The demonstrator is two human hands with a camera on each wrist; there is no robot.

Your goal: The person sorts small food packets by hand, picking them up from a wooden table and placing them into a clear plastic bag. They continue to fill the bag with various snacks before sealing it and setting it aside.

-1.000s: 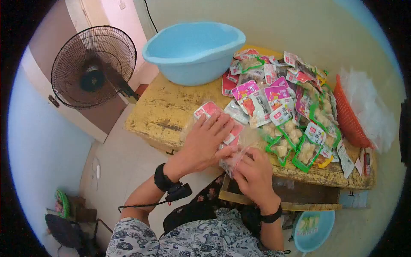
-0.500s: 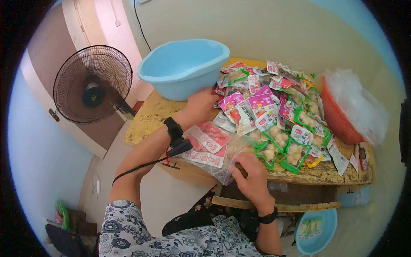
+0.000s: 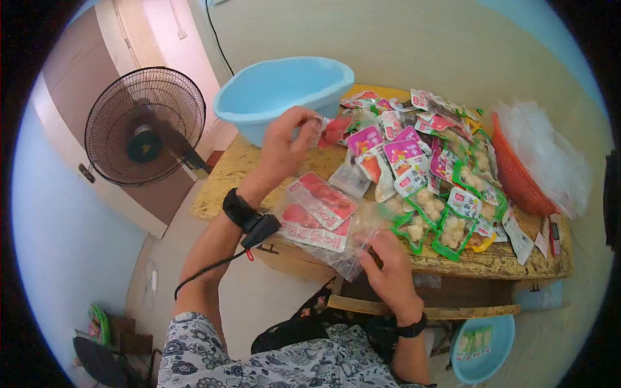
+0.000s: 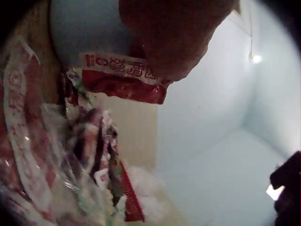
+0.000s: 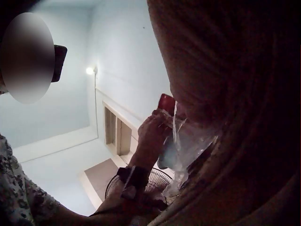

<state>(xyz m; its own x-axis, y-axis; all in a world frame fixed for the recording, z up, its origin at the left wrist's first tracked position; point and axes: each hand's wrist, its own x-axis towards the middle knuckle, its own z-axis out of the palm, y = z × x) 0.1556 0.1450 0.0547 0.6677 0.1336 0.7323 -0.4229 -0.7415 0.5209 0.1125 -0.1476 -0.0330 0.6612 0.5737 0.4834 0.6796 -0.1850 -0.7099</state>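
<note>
My left hand (image 3: 284,145) pinches a red food packet (image 3: 335,131) with a white printed band, held up in front of the blue basin. In the left wrist view, that packet (image 4: 124,87) hangs from the fingers, its red part lowermost. Closer to the table's front edge lies a clear plastic bag (image 3: 339,262) with red-and-white packets (image 3: 322,202) flat inside it. My right hand (image 3: 391,275) grips the bag's right edge, fingers curled at the plastic. Most of the right hand's grip is dark in the right wrist view, where clear plastic (image 5: 195,141) shows beside it.
A large blue basin (image 3: 278,90) stands at the table's back left. Mixed food packets (image 3: 427,204) are heaped right of centre, beside a red basket (image 3: 517,171) topped with clear bags (image 3: 546,155). An open drawer (image 3: 420,310) juts from the front. A fan (image 3: 145,129) stands left.
Both hands were at the bag a second ago. My left hand then reached to the pile beside the basin and has come back up with a red packet. The right hand stays at the bag.
</note>
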